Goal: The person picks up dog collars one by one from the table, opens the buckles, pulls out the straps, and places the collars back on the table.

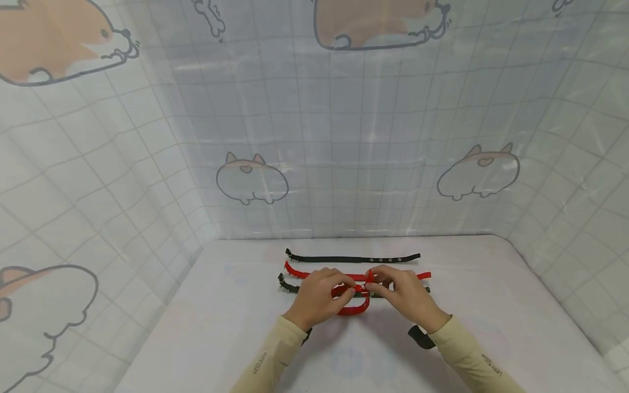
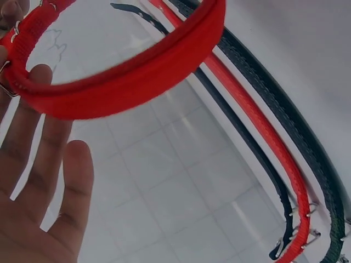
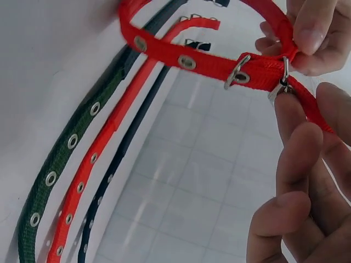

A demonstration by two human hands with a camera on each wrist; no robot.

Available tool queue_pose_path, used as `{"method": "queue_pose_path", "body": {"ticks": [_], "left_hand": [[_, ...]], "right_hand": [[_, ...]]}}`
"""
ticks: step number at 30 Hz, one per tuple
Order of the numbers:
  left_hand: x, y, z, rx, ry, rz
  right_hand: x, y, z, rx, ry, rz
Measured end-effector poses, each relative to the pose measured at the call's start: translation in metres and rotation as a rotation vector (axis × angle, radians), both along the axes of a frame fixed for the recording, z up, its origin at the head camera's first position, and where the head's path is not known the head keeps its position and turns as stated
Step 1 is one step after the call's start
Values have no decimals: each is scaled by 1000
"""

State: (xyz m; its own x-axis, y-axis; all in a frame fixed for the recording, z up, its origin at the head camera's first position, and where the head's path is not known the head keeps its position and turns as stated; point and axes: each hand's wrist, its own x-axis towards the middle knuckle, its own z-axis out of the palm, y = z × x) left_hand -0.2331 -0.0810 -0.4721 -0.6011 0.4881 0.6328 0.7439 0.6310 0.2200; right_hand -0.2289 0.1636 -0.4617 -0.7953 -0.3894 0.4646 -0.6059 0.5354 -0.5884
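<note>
Both hands hold a red pet collar [image 1: 355, 311] bent into a loop, with metal eyelets and a silver buckle. My left hand [image 1: 321, 295] pinches the loop beside the buckle between thumb and fingers. From the other side my right hand [image 1: 405, 292] pinches the strap near the buckle; in the right wrist view its thumb and index finger close on the red strap [image 3: 312, 104]. The strap passes through the buckle frame [image 3: 237, 72]. In the left wrist view the padded band [image 2: 148, 82] curves away from the left hand's outstretched lower fingers [image 2: 77, 170].
Behind the hands, three collars lie stretched side by side across the white table [image 1: 236, 327]: a black one [image 1: 339, 260], a red one [image 1: 425, 275] and a dark green one [image 1: 290, 287]. A patterned curtain [image 1: 344, 218] encloses the table at the back and sides.
</note>
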Motion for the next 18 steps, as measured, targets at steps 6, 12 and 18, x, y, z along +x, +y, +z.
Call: {"method": "queue_pose_path", "body": {"ticks": [6,12,18], "left_hand": [[1,7,0,6,7,35],[0,11,0,-6,5,67],[-2,16,-2,-29,15,69]], "right_hand": [[3,0,0,-15,-1,-17],[4,1,-1,-34,-21,-26],[6,0,-1,-38,-3,-9]]}}
